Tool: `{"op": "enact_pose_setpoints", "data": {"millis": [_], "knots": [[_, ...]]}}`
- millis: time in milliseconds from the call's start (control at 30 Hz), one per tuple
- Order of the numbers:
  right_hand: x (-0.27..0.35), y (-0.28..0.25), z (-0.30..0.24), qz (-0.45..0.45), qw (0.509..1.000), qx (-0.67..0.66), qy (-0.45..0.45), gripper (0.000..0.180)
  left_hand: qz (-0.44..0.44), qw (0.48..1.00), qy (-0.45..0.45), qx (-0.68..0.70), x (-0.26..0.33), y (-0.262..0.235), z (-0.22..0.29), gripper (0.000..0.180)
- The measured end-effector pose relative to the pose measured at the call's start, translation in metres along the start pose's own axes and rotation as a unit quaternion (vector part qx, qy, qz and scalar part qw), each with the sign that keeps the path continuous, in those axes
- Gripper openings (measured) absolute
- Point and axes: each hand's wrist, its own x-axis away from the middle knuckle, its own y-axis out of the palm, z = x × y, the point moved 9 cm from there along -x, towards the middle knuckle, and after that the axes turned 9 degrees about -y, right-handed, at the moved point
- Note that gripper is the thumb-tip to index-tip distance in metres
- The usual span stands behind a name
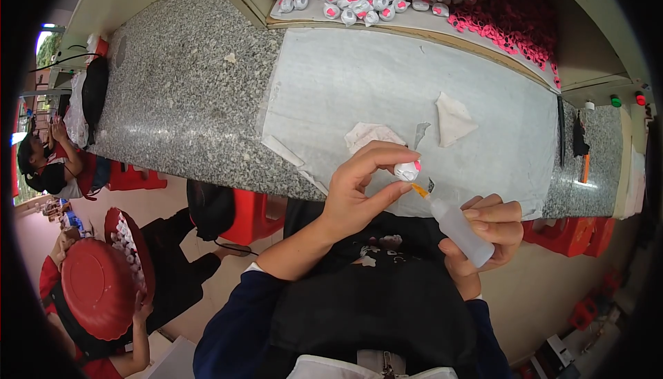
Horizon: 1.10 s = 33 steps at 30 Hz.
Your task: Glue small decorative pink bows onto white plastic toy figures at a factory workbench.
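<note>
Between the thumb and fingers of my left hand (359, 189) is a small round white piece (407, 170) with pink patches, held above the near edge of the work surface. My right hand (489, 230) grips a translucent squeeze bottle (461, 228), tilted so that its orange nozzle (419, 190) points up and left. The nozzle tip is right beside the white piece; whether the two touch, I cannot tell. Beneath the hands lies a white sheet (331, 82) with a folded cloth scrap (454, 120) and another crumpled scrap (373, 134) on it.
Many similar white pieces (359, 6) and pink parts (507, 37) are heaped on a shelf at the back. Speckled stone countertop (200, 96) extends left. At lower left a person holds red basins (103, 286); another person (59, 165) sits farther left. Red stools (255, 217) stand below the counter.
</note>
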Motion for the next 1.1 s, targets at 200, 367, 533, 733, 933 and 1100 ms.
{"op": "enact_pose_setpoints", "data": {"millis": [200, 367, 533, 733, 933, 1100], "knots": [[-0.001, -0.004, 0.004, 0.0, 1.0, 0.004, 0.006, 0.04, -0.005, 0.998, 0.035, -0.047, -0.003, 0.0, 0.005, 0.031], [-0.008, -0.022, 0.03, 0.052, 0.994, -0.028, 0.094, 0.03, 0.033, 0.999, 0.018, 0.022, -0.006, -0.019, 0.008, 0.03], [-0.035, -0.024, 0.101, 0.003, 0.965, -0.075, 0.25, 0.025, 0.096, 0.987, -0.035, 0.122, -0.007, -0.046, -0.002, 0.035], [-0.095, -0.009, 0.19, -0.132, 0.967, 0.133, 0.173, 0.024, 0.092, 0.987, -0.043, 0.126, -0.001, -0.043, -0.002, 0.034], [-0.125, 0.015, 0.211, -0.268, 0.872, 0.409, 0.025, 0.023, 0.098, 0.989, -0.04, 0.1, -0.001, -0.052, -0.001, 0.035], [-0.128, 0.024, 0.21, -0.343, 0.858, 0.381, -0.035, 0.023, 0.106, 0.987, -0.046, 0.114, -0.003, -0.06, -0.005, 0.035]]}}
